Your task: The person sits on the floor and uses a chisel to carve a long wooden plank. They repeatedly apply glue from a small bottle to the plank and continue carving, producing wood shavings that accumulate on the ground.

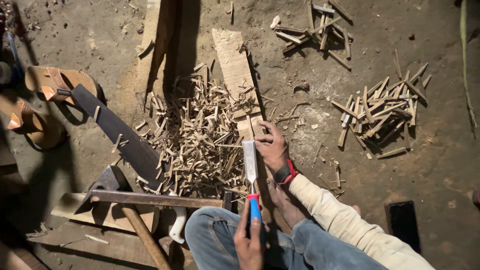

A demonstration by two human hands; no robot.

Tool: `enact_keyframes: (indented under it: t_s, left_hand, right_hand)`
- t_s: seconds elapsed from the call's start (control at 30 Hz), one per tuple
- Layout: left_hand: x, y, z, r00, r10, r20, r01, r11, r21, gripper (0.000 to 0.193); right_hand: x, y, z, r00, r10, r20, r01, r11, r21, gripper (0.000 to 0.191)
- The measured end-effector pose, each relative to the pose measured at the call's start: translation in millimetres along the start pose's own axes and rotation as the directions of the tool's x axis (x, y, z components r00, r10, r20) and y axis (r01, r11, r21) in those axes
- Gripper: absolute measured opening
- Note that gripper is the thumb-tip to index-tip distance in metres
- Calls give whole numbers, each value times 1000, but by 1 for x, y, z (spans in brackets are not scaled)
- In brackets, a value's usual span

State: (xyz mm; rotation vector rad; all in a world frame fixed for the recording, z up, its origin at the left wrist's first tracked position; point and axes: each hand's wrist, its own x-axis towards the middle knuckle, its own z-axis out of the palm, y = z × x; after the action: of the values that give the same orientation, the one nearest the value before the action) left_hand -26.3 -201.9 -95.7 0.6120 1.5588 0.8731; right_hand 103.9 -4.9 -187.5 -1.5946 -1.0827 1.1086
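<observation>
His left hand gripped the chisel closed-fisted; his right hand pinned the plank, fingers spread beside the blade, where a slip might cut them.

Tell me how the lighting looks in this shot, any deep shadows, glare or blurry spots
Head view: hard, warm light from one side; a long dark shadow falls across the plank top centre, and the left edge by the sandals sinks into black. Mild shine on the chisel blade, no real glare. The wood shavings and both hands look sharp; the corners go dim.
</observation>
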Motion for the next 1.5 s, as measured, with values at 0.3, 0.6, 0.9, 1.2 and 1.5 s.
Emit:
enact_keyframes:
  t_s: [0.3,0.6,0.9,1.2,1.5]
  left_hand:
    - [-6,-12,19,978,133,-161,-123,990,70,48]
    - [-3,-17,16,968,-159,-192,164,986,13,53]
    - [-2,-18,19,934,314,-171,-288,944,161,46]
    - [-1,-15,21,958,202,-203,-179,976,127,46]
    - [0,-4,28,963,173,-209,-155,983,97,47]
  right_hand:
    - [0,1,-1,1000,-13,2,13,1000,-10,57]
    - [2,0,-1,997,75,26,-73,995,-72,60]
    - [2,-4,-2,1000,-12,16,13,997,-72,57]
    - [2,-2,-3,999,21,26,-18,994,-109,58]
    - [4,2,-3,997,71,30,-64,982,-177,54]
